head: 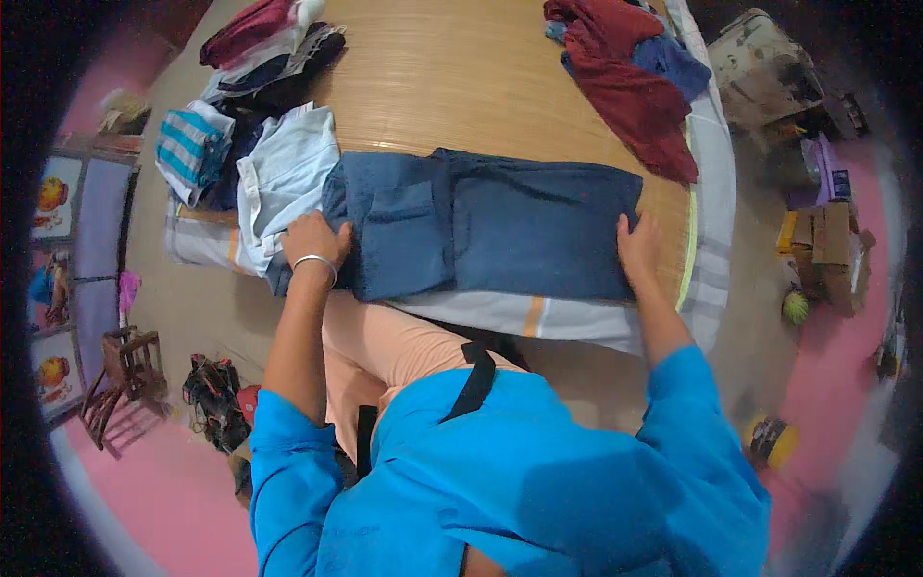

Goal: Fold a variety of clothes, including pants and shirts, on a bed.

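A dark blue garment (533, 223) lies spread flat in front of me, folded over at its left part, where a pocket shows. My left hand (314, 241), with a silver bangle at the wrist, is on the garment's left end beside a pale blue garment (285, 169). The fingertips of that hand are hidden. At the opposite end, my right hand (640, 249) touches the garment's right edge, thumb on the cloth side. Whether its fingers grip the cloth cannot be seen.
The garments are on a bed with a woven mat (440, 86) and a striped sheet (577, 321). Piled clothes (267, 58) stand at the left; a dark red garment (620, 86) lies at the right. A wooden chair (126, 375) and cardboard boxes (829, 238) are on the floor.
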`<action>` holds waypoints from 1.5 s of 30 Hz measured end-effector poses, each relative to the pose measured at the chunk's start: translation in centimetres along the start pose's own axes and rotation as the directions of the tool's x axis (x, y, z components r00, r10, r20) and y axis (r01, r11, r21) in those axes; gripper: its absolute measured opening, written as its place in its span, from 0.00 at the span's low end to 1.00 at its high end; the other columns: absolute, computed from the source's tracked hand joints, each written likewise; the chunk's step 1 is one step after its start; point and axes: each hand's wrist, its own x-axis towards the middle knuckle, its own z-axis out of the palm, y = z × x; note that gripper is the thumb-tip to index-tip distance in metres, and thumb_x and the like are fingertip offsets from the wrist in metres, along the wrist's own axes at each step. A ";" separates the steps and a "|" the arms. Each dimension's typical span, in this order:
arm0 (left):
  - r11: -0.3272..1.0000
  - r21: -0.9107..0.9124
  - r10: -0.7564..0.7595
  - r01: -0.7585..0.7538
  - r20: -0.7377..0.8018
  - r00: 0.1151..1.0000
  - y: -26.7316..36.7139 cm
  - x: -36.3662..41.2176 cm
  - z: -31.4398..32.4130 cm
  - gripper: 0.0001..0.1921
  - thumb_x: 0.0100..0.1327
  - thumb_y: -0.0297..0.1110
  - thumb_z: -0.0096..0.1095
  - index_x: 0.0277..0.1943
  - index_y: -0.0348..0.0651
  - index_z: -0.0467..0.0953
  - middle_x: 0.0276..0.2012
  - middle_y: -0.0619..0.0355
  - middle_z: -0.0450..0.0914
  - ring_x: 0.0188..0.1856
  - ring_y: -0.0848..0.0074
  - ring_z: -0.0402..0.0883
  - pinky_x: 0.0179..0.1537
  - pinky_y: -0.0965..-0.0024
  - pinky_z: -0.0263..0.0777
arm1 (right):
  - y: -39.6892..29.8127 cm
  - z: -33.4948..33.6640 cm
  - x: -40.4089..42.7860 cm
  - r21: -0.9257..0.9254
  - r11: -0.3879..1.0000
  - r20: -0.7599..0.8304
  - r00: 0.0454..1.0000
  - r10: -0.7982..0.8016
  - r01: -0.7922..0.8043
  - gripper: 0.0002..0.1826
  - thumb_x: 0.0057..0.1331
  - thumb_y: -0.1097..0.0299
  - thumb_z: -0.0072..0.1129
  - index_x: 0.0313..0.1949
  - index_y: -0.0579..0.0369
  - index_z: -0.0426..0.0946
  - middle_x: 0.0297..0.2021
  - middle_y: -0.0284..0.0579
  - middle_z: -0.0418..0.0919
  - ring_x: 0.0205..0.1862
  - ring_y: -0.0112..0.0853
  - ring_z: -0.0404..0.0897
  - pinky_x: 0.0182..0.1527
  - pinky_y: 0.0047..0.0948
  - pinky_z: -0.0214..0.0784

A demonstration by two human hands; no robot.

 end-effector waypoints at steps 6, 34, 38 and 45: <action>0.986 -0.054 0.153 -0.155 -0.039 0.987 0.1 0.1 1.0 0.21 0.59 0.51 0.65 0.43 0.40 0.78 0.41 0.49 0.83 0.48 0.58 0.81 0.51 0.54 0.69 | 1.0 0.0 0.3 0.048 0.998 0.128 0.991 0.025 -0.032 0.26 0.69 0.51 0.48 0.57 0.59 0.70 0.55 0.63 0.73 0.52 0.59 0.75 0.52 0.51 0.69; 0.607 -0.304 0.588 -0.734 -0.450 0.672 11.7 -4.2 8.8 0.48 0.55 0.61 0.62 0.74 0.52 0.52 0.75 0.43 0.46 0.75 0.46 0.43 0.71 0.38 0.38 | -4.9 2.6 4.4 -0.067 0.834 -0.309 0.783 -0.540 0.548 0.28 0.64 0.70 0.53 0.64 0.61 0.65 0.66 0.55 0.64 0.67 0.50 0.62 0.69 0.47 0.49; 0.673 -0.325 0.596 -0.664 -0.293 0.748 9.6 -4.7 7.2 0.47 0.57 0.61 0.60 0.74 0.50 0.51 0.75 0.43 0.44 0.76 0.47 0.40 0.72 0.40 0.33 | -11.1 1.7 -3.0 0.171 0.619 0.150 0.600 -0.786 0.767 0.31 0.66 0.68 0.49 0.68 0.61 0.59 0.70 0.53 0.58 0.70 0.51 0.56 0.71 0.49 0.43; 0.636 -0.211 0.699 -0.743 -0.250 0.670 12.6 -7.4 6.3 0.46 0.60 0.56 0.59 0.71 0.32 0.52 0.74 0.41 0.48 0.76 0.50 0.42 0.74 0.48 0.33 | -7.1 3.9 2.8 0.005 0.811 -0.101 0.807 -0.582 0.586 0.25 0.67 0.65 0.47 0.62 0.62 0.66 0.65 0.55 0.66 0.68 0.52 0.61 0.71 0.51 0.45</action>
